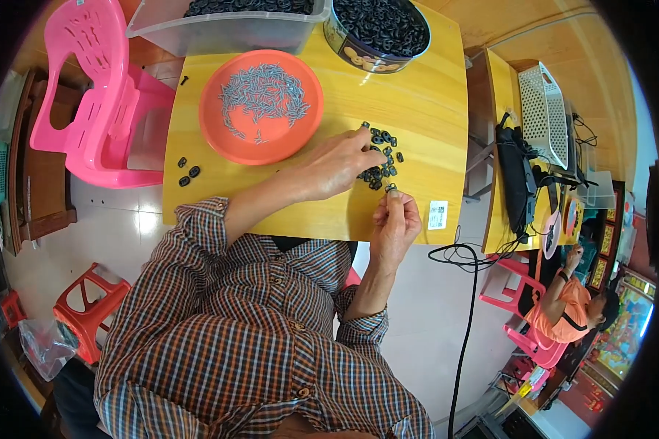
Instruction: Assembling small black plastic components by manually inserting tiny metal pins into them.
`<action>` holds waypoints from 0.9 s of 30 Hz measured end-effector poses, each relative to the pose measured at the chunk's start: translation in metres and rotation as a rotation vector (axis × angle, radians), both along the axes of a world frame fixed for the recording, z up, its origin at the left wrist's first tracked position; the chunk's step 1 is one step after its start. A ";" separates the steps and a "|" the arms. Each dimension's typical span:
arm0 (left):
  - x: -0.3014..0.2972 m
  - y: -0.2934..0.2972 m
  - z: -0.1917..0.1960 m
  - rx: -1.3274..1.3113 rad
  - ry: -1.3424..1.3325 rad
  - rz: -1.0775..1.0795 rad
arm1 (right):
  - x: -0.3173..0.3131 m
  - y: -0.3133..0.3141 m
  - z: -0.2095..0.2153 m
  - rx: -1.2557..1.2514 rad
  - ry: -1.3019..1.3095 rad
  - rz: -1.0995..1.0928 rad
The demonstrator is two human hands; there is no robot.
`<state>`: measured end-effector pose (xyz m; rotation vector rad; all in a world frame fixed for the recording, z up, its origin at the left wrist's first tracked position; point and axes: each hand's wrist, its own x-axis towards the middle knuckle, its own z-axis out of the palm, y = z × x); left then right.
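Observation:
Small black oval parts with holes [375,174] lie in a loose heap on the yellow table, right of the middle. Over the heap's left side, my left hand [337,164] is palm down with thumb and index finger apart. Its fingertips touch or nearly touch several parts, and its other fingers are partly hidden. At the heap's near edge, my right hand [397,216] pinches one small black part [391,188] between thumb and forefinger. An orange-red plate [216,135] left of the heap carries many small grey screws [263,91].
At the table's far side are a clear plastic bin [227,33] and a round tin [366,60], both filled with black parts. A few loose black parts [189,175] lie at left. A white label [438,215] is near the right edge. Another person [564,311] sits far right.

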<state>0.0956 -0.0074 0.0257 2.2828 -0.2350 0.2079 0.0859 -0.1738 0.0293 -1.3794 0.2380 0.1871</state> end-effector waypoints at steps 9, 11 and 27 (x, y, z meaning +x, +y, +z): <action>0.017 -0.006 -0.010 0.249 0.029 -0.120 | 0.001 -0.004 0.002 0.002 -0.026 0.002; 0.017 -0.005 -0.010 0.264 0.035 -0.121 | 0.001 -0.004 0.002 0.000 -0.023 -0.007; -0.023 -0.007 -0.007 -1.192 0.374 0.035 | -0.002 -0.003 0.006 0.064 -0.011 0.010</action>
